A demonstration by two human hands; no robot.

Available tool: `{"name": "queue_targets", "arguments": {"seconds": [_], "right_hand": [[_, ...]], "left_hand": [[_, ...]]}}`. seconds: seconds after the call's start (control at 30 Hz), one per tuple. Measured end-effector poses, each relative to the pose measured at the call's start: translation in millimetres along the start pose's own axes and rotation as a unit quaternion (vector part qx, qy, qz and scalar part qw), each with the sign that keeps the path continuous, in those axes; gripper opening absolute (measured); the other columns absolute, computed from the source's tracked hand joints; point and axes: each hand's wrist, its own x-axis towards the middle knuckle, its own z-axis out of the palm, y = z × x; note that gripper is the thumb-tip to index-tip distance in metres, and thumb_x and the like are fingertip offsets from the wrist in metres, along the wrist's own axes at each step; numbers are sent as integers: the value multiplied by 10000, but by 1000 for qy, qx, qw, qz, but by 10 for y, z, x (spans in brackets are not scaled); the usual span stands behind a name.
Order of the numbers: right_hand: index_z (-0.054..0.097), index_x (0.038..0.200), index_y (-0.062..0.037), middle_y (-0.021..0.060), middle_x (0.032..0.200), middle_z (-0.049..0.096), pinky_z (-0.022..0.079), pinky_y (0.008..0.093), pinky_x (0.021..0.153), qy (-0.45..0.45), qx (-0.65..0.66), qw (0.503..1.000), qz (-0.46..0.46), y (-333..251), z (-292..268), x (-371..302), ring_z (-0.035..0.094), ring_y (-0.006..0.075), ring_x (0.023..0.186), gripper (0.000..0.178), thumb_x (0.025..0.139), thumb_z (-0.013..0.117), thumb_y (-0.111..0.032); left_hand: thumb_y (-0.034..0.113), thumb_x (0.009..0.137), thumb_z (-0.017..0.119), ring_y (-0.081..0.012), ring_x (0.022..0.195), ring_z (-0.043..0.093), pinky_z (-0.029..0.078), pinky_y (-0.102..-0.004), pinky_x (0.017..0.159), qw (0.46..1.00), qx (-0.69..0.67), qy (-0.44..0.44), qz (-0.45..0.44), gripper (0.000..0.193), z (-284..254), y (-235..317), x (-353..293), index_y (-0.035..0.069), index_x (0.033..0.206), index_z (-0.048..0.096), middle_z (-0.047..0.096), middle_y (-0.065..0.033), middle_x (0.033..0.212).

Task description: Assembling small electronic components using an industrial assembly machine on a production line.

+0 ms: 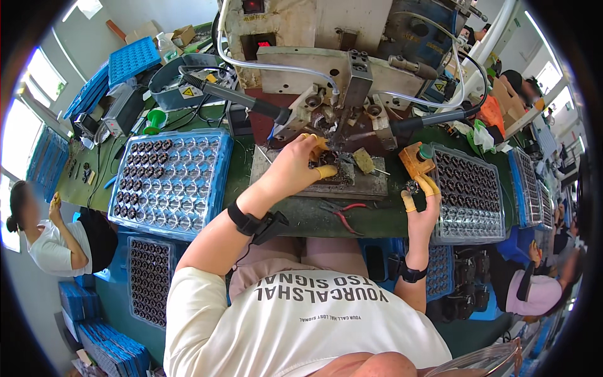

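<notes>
My left hand (295,164), in yellow finger covers, reaches into the machine's work spot. Its fingers and thumb close round a dark, round, toothed part (327,164) beneath the upright metal tool; the fingers hide some of it. My right hand (422,204), also in yellow finger covers, pinches a small dark round part (412,186). It is just below an orange-brown switch box (411,162) with a green button, beside the right tray. Two corded soldering-iron-like handles (254,103) (433,119) point at the work spot from both sides.
A clear tray (217,182) at left is partly filled with dark parts; another tray (496,235) at right is full. Red-handled pliers (344,213) lie at the bench front. A yellowish sponge (363,161) sits on the metal base. Other people work at both sides.
</notes>
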Motion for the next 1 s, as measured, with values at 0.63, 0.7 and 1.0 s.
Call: {"name": "queue_targets", "arguments": {"seconds": [0.63, 0.7, 1.0], "right_hand": [[641, 1137, -53, 111, 1190, 602, 419, 381, 978, 7, -11, 1000, -20, -57, 14, 37, 558, 287, 1117, 407, 755, 776, -92], [645, 1133, -62, 110, 1185, 604, 421, 387, 974, 7, -7, 1000, -27, -97, 18, 33, 551, 295, 1119, 420, 739, 787, -95], [605, 1158, -65, 116, 1197, 616, 425, 386, 974, -108, 134, 978, -116, -610, 310, -1, 553, 318, 1147, 453, 745, 780, -121]], "left_hand": [[178, 736, 769, -334, 917, 577, 467, -393, 843, 926, 253, 169, 224, 311, 208, -27, -150, 76, 1016, 680, 599, -108, 1012], [181, 734, 771, -330, 918, 581, 473, -395, 832, 918, 266, 169, 240, 298, 199, -82, -149, 76, 999, 685, 599, -110, 1013], [134, 744, 754, -327, 935, 590, 484, -401, 816, 968, 116, 161, 151, 276, 237, -89, -116, 67, 997, 666, 612, -133, 1020]]}}
